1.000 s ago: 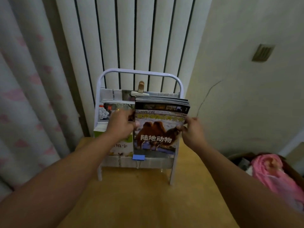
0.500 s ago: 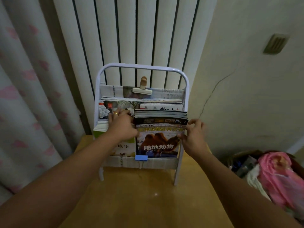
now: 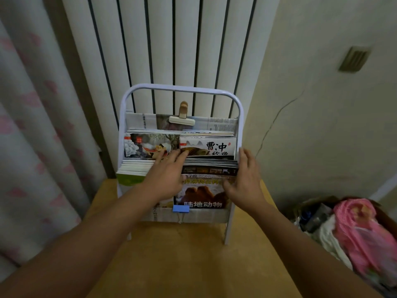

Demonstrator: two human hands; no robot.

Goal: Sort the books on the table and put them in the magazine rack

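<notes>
A white metal magazine rack stands at the back of a wooden table. A stack of books with a camel cover sits in the rack's front right slot. My left hand lies with straight fingers on the left edge of that stack. My right hand is open beside its right edge, fingers spread, palm toward the stack. More books fill the front left slot and the rear tier. Newspaper lines the back.
A beige clip holds the newspaper at the back; a blue clip sits on the front lip. A curtain hangs on the left. A box with pink cloth sits low on the right. A ribbed wall panel is behind.
The camel-cover stack has dropped down into the front right slot. Both hands have let go of it and opened, staying at its sides.
</notes>
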